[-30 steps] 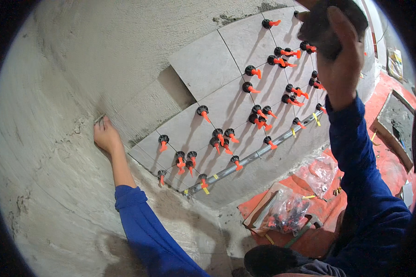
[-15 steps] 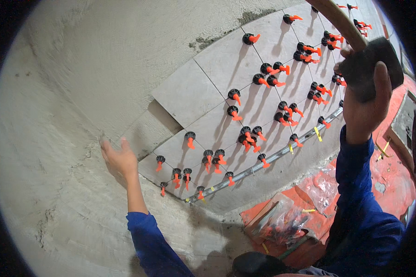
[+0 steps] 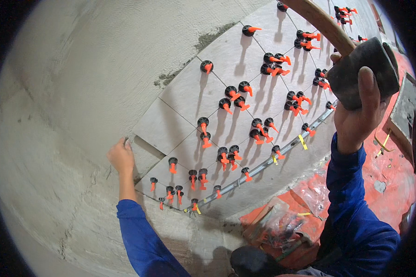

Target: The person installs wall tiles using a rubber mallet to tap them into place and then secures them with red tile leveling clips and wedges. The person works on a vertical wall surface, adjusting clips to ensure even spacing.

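My right hand (image 3: 356, 120) grips a rubber mallet by its black head (image 3: 363, 74), the thumb lying along it; the wooden handle (image 3: 321, 23) slants up to the left. My left hand (image 3: 121, 157) is closed at the left corner of a pale grey tile (image 3: 164, 124). Its fingertips are together, and whatever they hold is too small to make out. Below that tile's edge shows a bare strip of bed (image 3: 149, 152). Black and orange tile-levelling clips (image 3: 229, 99) stand at the joints of the laid tiles.
A metal strip (image 3: 259, 173) with yellow tabs edges the tiles. Rough grey mortar (image 3: 78, 92) spreads along the left. Lower right, a clear plastic bag (image 3: 282, 226) of orange pieces lies on a red sheet (image 3: 383, 171). A grey board (image 3: 404, 108) stands at the far right.
My left hand has gone from spread fingers over the mortar to closed fingers at the tile corner. The mallet stays in my right hand. The view has shifted, with the tiles lower left.
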`<state>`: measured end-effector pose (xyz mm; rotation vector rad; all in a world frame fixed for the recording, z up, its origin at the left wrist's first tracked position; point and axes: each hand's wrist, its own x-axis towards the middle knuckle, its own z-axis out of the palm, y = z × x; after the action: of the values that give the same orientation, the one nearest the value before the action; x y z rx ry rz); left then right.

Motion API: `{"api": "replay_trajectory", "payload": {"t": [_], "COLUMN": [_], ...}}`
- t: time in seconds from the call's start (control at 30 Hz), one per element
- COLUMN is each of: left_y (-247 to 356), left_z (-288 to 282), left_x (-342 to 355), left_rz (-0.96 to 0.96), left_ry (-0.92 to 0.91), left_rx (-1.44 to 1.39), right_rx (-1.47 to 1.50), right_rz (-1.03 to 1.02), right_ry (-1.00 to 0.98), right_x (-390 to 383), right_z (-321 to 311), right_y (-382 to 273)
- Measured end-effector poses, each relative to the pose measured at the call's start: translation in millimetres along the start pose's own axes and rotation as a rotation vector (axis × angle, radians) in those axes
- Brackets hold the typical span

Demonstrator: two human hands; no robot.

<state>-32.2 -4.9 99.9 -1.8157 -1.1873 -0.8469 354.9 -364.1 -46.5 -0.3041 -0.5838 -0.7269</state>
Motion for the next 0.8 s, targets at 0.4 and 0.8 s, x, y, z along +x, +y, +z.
{"api": "replay_trajectory", "payload": {"t": [0.4, 0.8], "left_y": [-26, -47], "left_z": [-34, -73], "left_x": [35, 17], "left_rz": [-0.079, -0.243], "left_ry": [0.218, 0.078], "left_rx": [-0.263, -0.164], "right_rx": [0.096, -0.011], "right_rz": [-0.021, 0.104], "right_ry": [0.042, -0.108], "right_x": [19, 6], "right_z": [-1, -1], "right_y": [-18, -17]}}
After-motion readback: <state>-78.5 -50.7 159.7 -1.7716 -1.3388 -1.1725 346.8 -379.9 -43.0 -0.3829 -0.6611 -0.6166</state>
